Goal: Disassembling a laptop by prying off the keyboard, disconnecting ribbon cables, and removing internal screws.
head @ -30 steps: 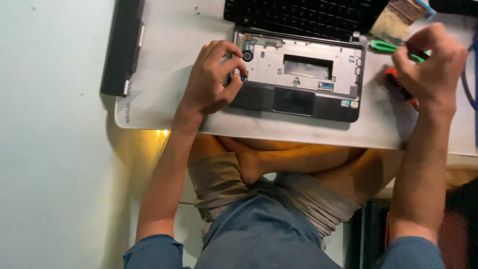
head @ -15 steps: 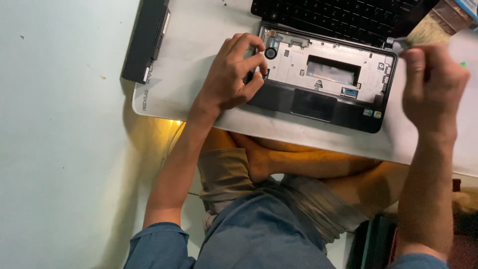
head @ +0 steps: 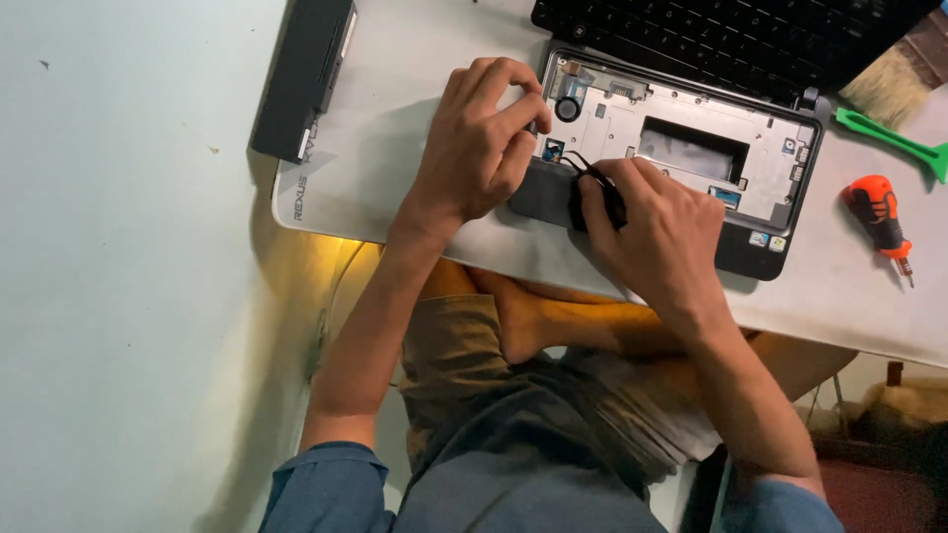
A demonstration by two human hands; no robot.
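Your right hand (head: 652,232), nearest you: fingers pinched shut on thin black cable (head: 591,176) at front edge of opened small grey laptop base (head: 691,148) on white low table (head: 395,148). Hard tug could tear cable or connector. Left hand (head: 479,148): fingers curled together, pressing base's left corner; slip lets base slide. Beyond: black keyboard (head: 711,39) lifted off, silver inner frame bare.

The left hand (head: 479,143) is curled, with its fingers bent and knuckles up. The right hand (head: 657,232) sits just beside it, fingers pinched together at the tips. Both arms are bare and reach forward, elbows bent.
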